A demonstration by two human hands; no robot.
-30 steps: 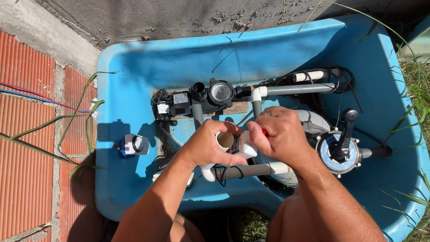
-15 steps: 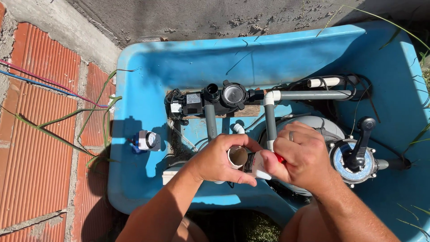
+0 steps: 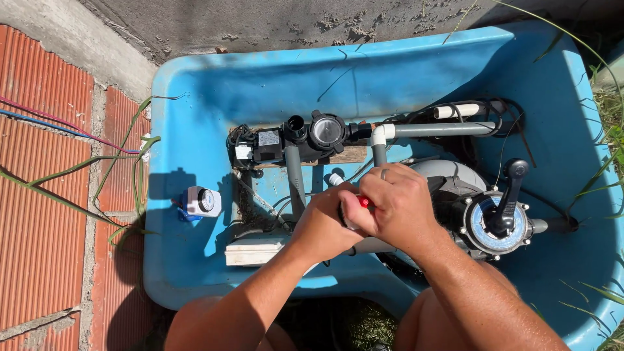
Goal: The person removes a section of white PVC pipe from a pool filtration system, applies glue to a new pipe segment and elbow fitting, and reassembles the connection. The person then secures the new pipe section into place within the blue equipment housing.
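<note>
Two bare hands meet over the middle of a bright blue moulded plastic tub in the single head view. The left hand and the right hand are pressed together around a small white plastic fitting with a red part; only the red tip and a sliver of white show between the fingers, so its full shape cannot be told. Both hands are curled tight on it, thumbs close, with one ring on the right hand. It sits just above a grey horizontal pipe and beside a grey vertical pipe.

One black pump with a round clear lid lies behind the hands on a wooden board; a small pale rectangular label is stuck on the motor end at its left. One grey rounded filter tank stands to the right, topped by one round valve with a blue dial face and a black lever handle. One long grey pipe with a white elbow runs across the back, and one short white tube lies above it among black cables.

One white box with a round dial is fixed to the tub's left wall. One white flat block lies at the front left. Red ribbed brick paving borders the left, crossed by two thin wires, one red and one blue.
</note>
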